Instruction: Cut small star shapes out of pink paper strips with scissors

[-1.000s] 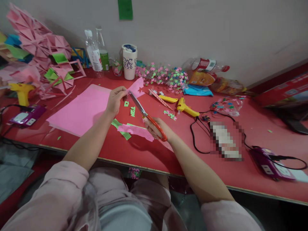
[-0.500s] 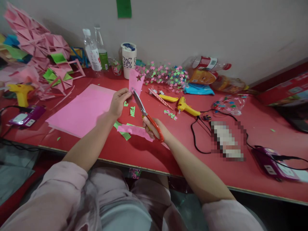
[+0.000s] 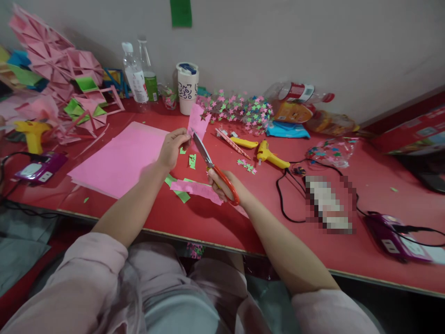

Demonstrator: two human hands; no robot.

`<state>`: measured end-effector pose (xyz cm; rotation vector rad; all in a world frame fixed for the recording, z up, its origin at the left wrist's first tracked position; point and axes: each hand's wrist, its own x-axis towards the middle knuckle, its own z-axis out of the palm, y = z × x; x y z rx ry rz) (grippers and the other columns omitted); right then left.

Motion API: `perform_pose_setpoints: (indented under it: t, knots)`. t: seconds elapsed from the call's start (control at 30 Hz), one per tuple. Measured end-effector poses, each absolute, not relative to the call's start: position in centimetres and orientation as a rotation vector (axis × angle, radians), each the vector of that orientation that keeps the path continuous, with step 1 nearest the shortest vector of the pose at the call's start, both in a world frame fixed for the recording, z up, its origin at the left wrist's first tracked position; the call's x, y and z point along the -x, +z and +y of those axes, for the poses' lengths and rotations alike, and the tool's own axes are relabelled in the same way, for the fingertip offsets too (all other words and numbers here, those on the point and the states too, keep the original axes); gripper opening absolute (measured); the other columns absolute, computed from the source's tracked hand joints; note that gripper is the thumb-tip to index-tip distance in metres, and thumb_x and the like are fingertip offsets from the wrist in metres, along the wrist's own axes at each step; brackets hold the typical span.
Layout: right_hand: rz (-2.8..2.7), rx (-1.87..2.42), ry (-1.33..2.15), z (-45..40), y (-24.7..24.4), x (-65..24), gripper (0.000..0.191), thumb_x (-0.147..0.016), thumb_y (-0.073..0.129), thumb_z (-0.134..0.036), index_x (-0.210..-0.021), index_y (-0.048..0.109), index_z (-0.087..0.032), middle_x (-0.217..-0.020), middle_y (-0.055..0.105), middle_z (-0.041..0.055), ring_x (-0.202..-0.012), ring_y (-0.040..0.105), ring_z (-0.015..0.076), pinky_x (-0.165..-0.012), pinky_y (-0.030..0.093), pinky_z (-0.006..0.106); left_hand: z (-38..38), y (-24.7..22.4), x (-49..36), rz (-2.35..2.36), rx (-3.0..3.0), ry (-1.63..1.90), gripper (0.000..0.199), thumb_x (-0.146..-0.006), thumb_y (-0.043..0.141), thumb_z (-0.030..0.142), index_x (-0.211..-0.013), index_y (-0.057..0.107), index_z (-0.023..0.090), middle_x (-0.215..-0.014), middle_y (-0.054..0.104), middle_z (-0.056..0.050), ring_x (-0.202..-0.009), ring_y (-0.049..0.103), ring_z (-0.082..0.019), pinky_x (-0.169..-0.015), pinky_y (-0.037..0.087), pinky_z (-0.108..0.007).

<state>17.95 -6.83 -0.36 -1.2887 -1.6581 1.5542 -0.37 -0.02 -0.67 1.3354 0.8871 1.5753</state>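
Between thumb and fingers, my left hand [image 3: 174, 146] pinches the lower edge of a small pink piece of paper [image 3: 199, 118], held up above the table. My right hand [image 3: 227, 185] grips orange-handled scissors [image 3: 219, 170], whose blades point up and left to the paper near my left fingertips. Whether the blade tips are cutting into it is too fine to tell. Under and beside my hands lie a pink paper strip [image 3: 194, 190], a green strip [image 3: 181, 192] and green scraps [image 3: 192, 161]. A stack of pink sheets [image 3: 121, 157] lies left of my left hand.
Tweezers [image 3: 232, 143], a yellow craft knife [image 3: 244, 143] and a yellow glue gun [image 3: 271, 156] with its cord lie to the right. Bottles [image 3: 135, 79], a white cup [image 3: 187, 90] and star-shaped cutouts [image 3: 239, 110] line the wall. Folded pink paper shapes [image 3: 52, 60] pile up at left.
The pink piece of paper has tilted a little to the right. My right hand and the scissors have shifted slightly right, while my left hand keeps its pinch.
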Motion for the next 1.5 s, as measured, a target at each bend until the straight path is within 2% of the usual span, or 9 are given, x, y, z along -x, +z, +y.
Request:
perform_pose_setpoints:
  t: [0.37,0.53,1.0,1.33,1.5]
  knots:
    - [-1.582,1.343,1.535,-7.6,0.3,-16.9,0.036,-0.088,0.047,-0.050,-0.068,0.036,-0.022,-0.036,0.029,-0.0111,-0.025,0.028,0.0055,-0.027,0.026,0.018,-0.2,-0.9,-0.1,0.873,-1.304,1.576,0.024,-0.074,0.051,0.018,-0.051,0.046,0.017,-0.048,0.044,0.004,-0.048,0.040,-0.004,-0.050,0.032,-0.020]
    - [-1.562,1.351,1.527,-7.5,0.3,-16.8,0.039,-0.086,0.049,-0.054,-0.068,0.035,-0.022,-0.036,0.031,-0.0108,-0.025,0.029,0.0053,-0.027,0.024,0.018,-0.2,-0.9,-0.1,0.884,-1.296,1.576,0.023,-0.074,0.051,0.019,-0.052,0.046,0.017,-0.049,0.044,0.004,-0.048,0.041,-0.004,-0.051,0.032,-0.020]
    - [-1.587,1.346,1.527,-7.2,0.3,-17.2,0.031,-0.088,0.048,-0.047,-0.072,0.040,-0.021,-0.035,0.030,-0.0120,-0.024,0.028,0.0057,-0.027,0.027,0.018,0.1,-0.8,0.2,0.848,-1.252,1.614,0.022,-0.073,0.054,0.017,-0.051,0.054,0.018,-0.048,0.046,0.004,-0.048,0.041,-0.005,-0.050,0.031,-0.020]
    - [-1.603,1.322,1.533,-7.1,0.6,-17.4,0.040,-0.085,0.050,-0.053,-0.066,0.034,-0.022,-0.034,0.031,-0.0110,-0.023,0.030,0.0053,-0.027,0.026,0.019,0.9,-0.8,0.8,0.937,-1.140,1.737,0.015,-0.070,0.057,0.014,-0.055,0.060,0.017,-0.054,0.054,0.004,-0.052,0.043,-0.003,-0.055,0.034,-0.018]
    - [-1.671,1.290,1.538,-6.8,-0.2,-17.6,0.042,-0.085,0.051,-0.053,-0.062,0.035,-0.021,-0.034,0.032,-0.0099,-0.024,0.030,0.0049,-0.027,0.027,0.019,1.3,-0.8,1.4,0.988,-1.148,1.838,0.017,-0.071,0.060,0.017,-0.054,0.058,0.017,-0.051,0.048,0.005,-0.053,0.040,-0.003,-0.056,0.033,-0.018]
